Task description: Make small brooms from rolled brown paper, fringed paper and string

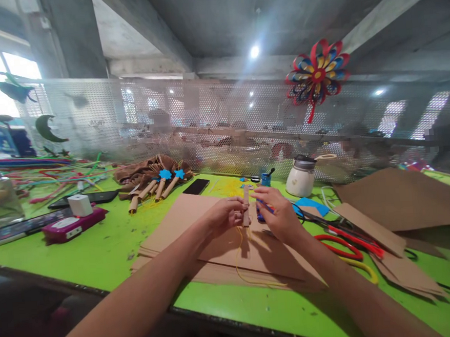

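Note:
My left hand (226, 214) pinches a narrow strip of folded brown paper (246, 208) and holds it upright above the stack of brown paper sheets (185, 212). Thin yellow string (237, 262) trails below the strip onto the sheets. Just right of the strip, my right hand (276, 211) is curled round a small blue object (264, 213); fingers cover most of it, so its kind is unclear.
Scissors with red handles (340, 245) and cut brown paper pieces (405, 274) lie at right. A white kettle-like pot (300, 176) stands behind. Paper-wrapped handles with blue flowers (166, 175), a phone (196, 187) and a maroon power strip (74, 226) are at left.

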Demonstrator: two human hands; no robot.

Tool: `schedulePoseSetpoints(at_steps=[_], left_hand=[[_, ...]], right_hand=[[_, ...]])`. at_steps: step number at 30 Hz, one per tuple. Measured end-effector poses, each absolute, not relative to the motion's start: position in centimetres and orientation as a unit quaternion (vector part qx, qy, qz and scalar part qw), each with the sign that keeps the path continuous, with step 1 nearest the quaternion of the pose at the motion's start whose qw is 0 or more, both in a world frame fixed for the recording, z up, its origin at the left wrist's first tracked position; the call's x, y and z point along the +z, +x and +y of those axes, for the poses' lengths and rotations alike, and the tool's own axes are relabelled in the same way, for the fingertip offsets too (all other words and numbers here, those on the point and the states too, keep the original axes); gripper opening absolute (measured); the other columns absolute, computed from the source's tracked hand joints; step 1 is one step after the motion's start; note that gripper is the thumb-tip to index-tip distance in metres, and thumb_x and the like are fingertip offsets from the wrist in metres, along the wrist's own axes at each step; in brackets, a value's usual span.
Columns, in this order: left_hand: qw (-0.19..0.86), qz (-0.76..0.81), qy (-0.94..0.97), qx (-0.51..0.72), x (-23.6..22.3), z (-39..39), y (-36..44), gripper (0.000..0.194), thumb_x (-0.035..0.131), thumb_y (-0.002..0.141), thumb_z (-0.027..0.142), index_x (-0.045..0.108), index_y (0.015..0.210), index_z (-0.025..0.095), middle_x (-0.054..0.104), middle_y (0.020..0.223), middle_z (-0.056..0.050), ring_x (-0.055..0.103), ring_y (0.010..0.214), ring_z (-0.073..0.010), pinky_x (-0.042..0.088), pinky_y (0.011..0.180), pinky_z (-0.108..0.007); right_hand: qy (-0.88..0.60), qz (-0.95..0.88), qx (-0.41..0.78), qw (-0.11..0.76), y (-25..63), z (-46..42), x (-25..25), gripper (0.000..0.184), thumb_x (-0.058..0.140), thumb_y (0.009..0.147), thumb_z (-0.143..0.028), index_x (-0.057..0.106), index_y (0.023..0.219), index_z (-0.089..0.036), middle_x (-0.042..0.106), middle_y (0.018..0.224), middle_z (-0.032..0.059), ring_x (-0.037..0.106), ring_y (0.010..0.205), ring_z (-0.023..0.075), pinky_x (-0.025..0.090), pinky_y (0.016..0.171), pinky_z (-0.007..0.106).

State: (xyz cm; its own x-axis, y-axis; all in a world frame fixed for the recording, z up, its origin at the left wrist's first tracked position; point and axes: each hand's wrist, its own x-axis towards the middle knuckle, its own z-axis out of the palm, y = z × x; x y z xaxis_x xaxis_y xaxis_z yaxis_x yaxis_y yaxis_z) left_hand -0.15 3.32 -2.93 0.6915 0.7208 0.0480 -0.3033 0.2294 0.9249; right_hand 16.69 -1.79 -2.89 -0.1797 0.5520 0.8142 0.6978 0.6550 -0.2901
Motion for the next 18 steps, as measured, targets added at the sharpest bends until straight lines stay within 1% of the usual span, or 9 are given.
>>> schedulePoseSetpoints(at_steps=[2,5,7,9,12,15,18], left_hand=[[0.765,0.192,0.518,0.331,-2.8,3.3,-0.2,0.019,0.065,0.063,0.013,0.054,0.078,0.013,0.057,0.066,0.001,0.056,0.055,-0.0083,0.048,0.064,-0.026],[0.772,0.185,0.52,0.316,-2.4,3.1,-0.4,0.021,0.067,0.066,0.015,0.053,0.081,0.013,0.057,0.067,0.001,0.056,0.056,-0.0086,0.048,0.066,-0.027],[0.775,0.177,0.527,0.3,-2.1,2.9,-0.6,0.021,0.068,0.068,0.017,0.052,0.082,0.014,0.059,0.07,0.0,0.058,0.059,-0.0099,0.048,0.067,-0.028],[0.779,0.157,0.54,0.278,-1.7,2.6,-0.8,0.021,0.068,0.072,0.019,0.052,0.085,0.015,0.06,0.074,-0.002,0.06,0.063,-0.0118,0.048,0.069,-0.03],[0.781,0.123,0.559,0.252,-1.2,2.1,-1.0,0.025,0.066,0.076,0.022,0.052,0.095,0.017,0.061,0.082,-0.005,0.062,0.07,-0.0148,0.047,0.07,-0.032],[0.78,0.112,0.562,0.252,-1.0,1.9,-1.2,0.029,0.065,0.078,0.023,0.052,0.103,0.019,0.061,0.088,-0.006,0.062,0.075,-0.0155,0.047,0.07,-0.03],[0.777,0.105,0.566,0.254,-0.8,1.9,-1.3,0.026,0.062,0.08,0.025,0.051,0.103,0.02,0.062,0.089,-0.007,0.062,0.078,-0.0159,0.046,0.07,-0.029]], right_hand=[[-0.432,-0.725,-0.055,0.533,16.9,-1.7,-2.7,0.026,0.049,0.081,-0.017,0.066,0.101,-0.019,0.061,0.106,0.0109,0.055,0.101,0.0236,0.047,0.083,0.041],[-0.473,-0.683,-0.003,0.557,17.2,-1.6,-2.5,0.023,0.053,0.079,-0.029,0.066,0.094,-0.017,0.063,0.1,0.0114,0.058,0.089,0.0231,0.05,0.069,0.035],[-0.493,-0.66,0.055,0.564,17.5,-1.4,-2.6,0.023,0.056,0.078,-0.034,0.067,0.086,-0.015,0.064,0.09,0.0102,0.058,0.08,0.0214,0.049,0.068,0.034],[-0.503,-0.644,0.103,0.567,17.7,-1.2,-2.7,0.026,0.056,0.078,-0.037,0.067,0.075,-0.014,0.065,0.077,0.0082,0.058,0.071,0.0194,0.048,0.067,0.034],[-0.503,-0.636,0.142,0.567,17.7,-1.1,-2.9,0.036,0.054,0.079,-0.045,0.066,0.065,-0.013,0.063,0.062,0.0057,0.056,0.059,0.0169,0.047,0.058,0.031],[-0.482,-0.619,0.219,0.58,17.2,-1.3,-2.6,0.044,0.054,0.078,-0.053,0.066,0.066,-0.012,0.063,0.059,0.0055,0.055,0.054,0.015,0.047,0.054,0.029],[-0.452,-0.599,0.295,0.591,16.6,-1.8,-2.1,0.043,0.058,0.074,-0.054,0.066,0.071,-0.012,0.064,0.065,0.0057,0.057,0.057,0.015,0.047,0.052,0.027]])
